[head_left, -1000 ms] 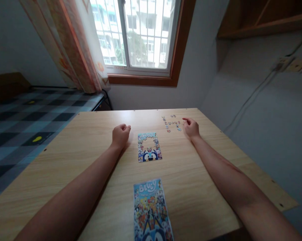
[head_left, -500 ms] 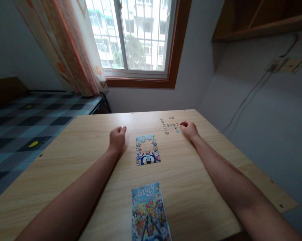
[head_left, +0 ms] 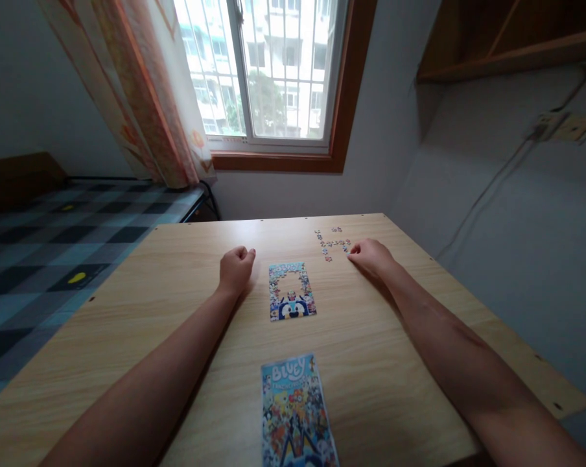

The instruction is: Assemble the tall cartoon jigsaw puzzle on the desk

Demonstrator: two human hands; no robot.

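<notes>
My left hand [head_left: 237,269] rests on the table as a fist, left of a partly assembled jigsaw puzzle [head_left: 293,309]. That puzzle has its border and a blue dog face at the bottom, with an open gap in the middle. My right hand [head_left: 372,257] is at the right end of a group of loose puzzle pieces [head_left: 329,244]. Its thumb and fingertips are closed on a small bluish puzzle piece [head_left: 349,255] at the lower right of that group, mostly covered by the fingers. Several other pieces lie spread in short rows.
A colourful Bluey picture sheet [head_left: 297,405] lies nearest me on the wooden table [head_left: 205,395]. Beyond the table are a window [head_left: 283,78] and a curtain [head_left: 161,117]. A bed with checked cover [head_left: 103,227] stands left; a wall shelf [head_left: 511,61] hangs right.
My right hand has come down slightly toward me, from beside the row of pieces onto the lower right piece. My left fist keeps its place; the whole view has shifted a little.
</notes>
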